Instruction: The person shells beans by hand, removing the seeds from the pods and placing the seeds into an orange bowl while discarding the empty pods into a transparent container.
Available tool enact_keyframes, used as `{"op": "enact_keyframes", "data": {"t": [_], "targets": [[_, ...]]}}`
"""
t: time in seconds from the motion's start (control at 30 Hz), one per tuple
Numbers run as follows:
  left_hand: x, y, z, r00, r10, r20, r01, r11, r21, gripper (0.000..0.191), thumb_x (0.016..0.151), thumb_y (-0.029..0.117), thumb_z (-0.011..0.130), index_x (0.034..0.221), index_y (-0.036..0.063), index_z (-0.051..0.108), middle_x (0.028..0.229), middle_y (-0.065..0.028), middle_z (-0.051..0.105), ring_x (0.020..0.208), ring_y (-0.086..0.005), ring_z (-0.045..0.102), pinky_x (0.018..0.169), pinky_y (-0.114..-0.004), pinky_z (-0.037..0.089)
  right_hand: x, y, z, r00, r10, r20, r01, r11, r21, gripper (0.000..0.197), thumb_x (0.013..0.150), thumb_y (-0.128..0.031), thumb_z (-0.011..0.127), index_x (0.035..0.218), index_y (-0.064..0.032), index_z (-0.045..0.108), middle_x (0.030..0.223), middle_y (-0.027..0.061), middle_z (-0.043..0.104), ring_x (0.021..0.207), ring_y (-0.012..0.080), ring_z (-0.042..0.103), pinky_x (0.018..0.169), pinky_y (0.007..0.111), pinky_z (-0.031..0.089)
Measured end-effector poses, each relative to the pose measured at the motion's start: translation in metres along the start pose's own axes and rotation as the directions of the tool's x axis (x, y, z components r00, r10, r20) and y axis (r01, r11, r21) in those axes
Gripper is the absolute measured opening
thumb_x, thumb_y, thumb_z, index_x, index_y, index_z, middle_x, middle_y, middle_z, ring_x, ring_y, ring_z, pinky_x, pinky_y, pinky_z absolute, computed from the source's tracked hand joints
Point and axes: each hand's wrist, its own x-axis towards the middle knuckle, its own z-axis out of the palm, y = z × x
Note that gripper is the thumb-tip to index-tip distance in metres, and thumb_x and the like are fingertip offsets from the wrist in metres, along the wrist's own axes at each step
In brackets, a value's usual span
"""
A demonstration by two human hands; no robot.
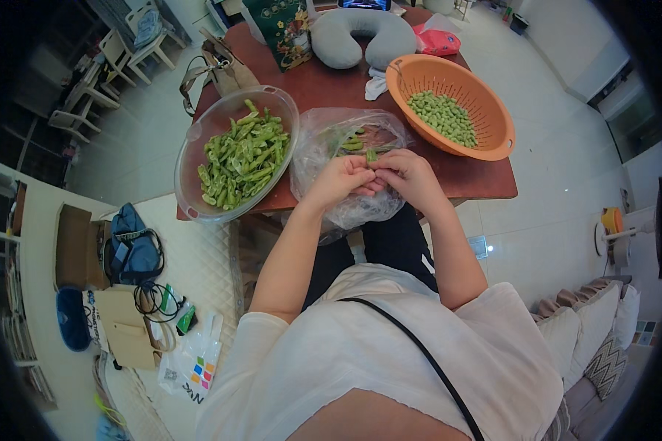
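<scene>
Both hands meet over a clear plastic bag [317, 132] at the table's front edge. A green bean pod [371, 156] is pinched between the fingertips of my left hand [345, 179] and my right hand [407, 173]. Inside the bag, just beyond the hands, lie a few whole pods [353, 143]. To the left, a translucent plastic bowl [190, 176] holds a heap of green pods [245, 157], many of them split. At the right stands an orange colander [488, 110] with shelled green beans [444, 118] in it.
On the red-brown table [336, 88] are a grey neck pillow [336, 41], a dark green bag [284, 33], a beige handbag [234, 69], a red package [437, 39], a white cloth [378, 82] and a lit screen [364, 4]. The bowl overhangs the table's left edge.
</scene>
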Motion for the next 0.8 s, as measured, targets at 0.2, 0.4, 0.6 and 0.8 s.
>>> {"op": "enact_keyframes", "data": {"t": [0.2, 0.4, 0.6, 0.8], "targets": [[-0.002, -0.002, 0.002, 1.0, 0.029, -0.01, -0.028, 0.998, 0.06, 0.017, 0.091, 0.01, 0.052, 0.105, 0.0, 0.056, 0.088, -0.0081, 0.065, 0.075, -0.0105, 0.063, 0.069, -0.021, 0.052, -0.005, 0.012, 0.005, 0.979, 0.185, 0.089, -0.2, 0.955, 0.22, 0.016, 0.074, -0.005, 0.067, 0.089, 0.0001, 0.068, 0.082, 0.0119, 0.065, 0.075, 0.0239, 0.063, 0.07, 0.031, 0.049], [-0.002, -0.002, 0.005, 0.999, 0.016, -0.042, -0.012, 0.996, 0.086, 0.027, 0.091, 0.008, 0.051, 0.116, -0.0035, 0.051, 0.085, -0.0107, 0.065, 0.074, -0.0126, 0.064, 0.067, -0.023, 0.052, -0.009, 0.022, 0.009, 0.979, 0.177, 0.102, -0.202, 0.908, 0.368, 0.017, 0.076, -0.005, 0.067, 0.092, 0.0013, 0.067, 0.086, 0.0109, 0.066, 0.079, 0.0186, 0.063, 0.072, 0.028, 0.049], [-0.007, -0.005, 0.006, 0.992, 0.123, -0.005, -0.123, 0.99, 0.069, 0.068, 0.09, 0.003, 0.049, 0.145, 0.0035, 0.008, 0.083, -0.0143, 0.065, 0.072, -0.0167, 0.064, 0.064, -0.025, 0.052, -0.01, 0.024, 0.009, 0.965, 0.204, 0.168, -0.259, 0.854, 0.452, 0.016, 0.077, -0.004, 0.066, 0.091, 0.0023, 0.067, 0.084, 0.0096, 0.066, 0.077, 0.0165, 0.062, 0.071, 0.028, 0.048], [-0.011, -0.005, 0.01, 0.989, 0.145, -0.017, -0.142, 0.985, 0.097, 0.068, 0.089, 0.002, 0.051, 0.145, 0.007, 0.012, 0.08, -0.0134, 0.065, 0.073, -0.017, 0.064, 0.066, -0.026, 0.052, -0.009, 0.026, 0.009, 0.952, 0.205, 0.226, -0.291, 0.834, 0.468, 0.014, 0.079, -0.006, 0.065, 0.089, 0.0028, 0.067, 0.082, 0.0083, 0.065, 0.075, 0.014, 0.06, 0.069, 0.027, 0.047]]}}
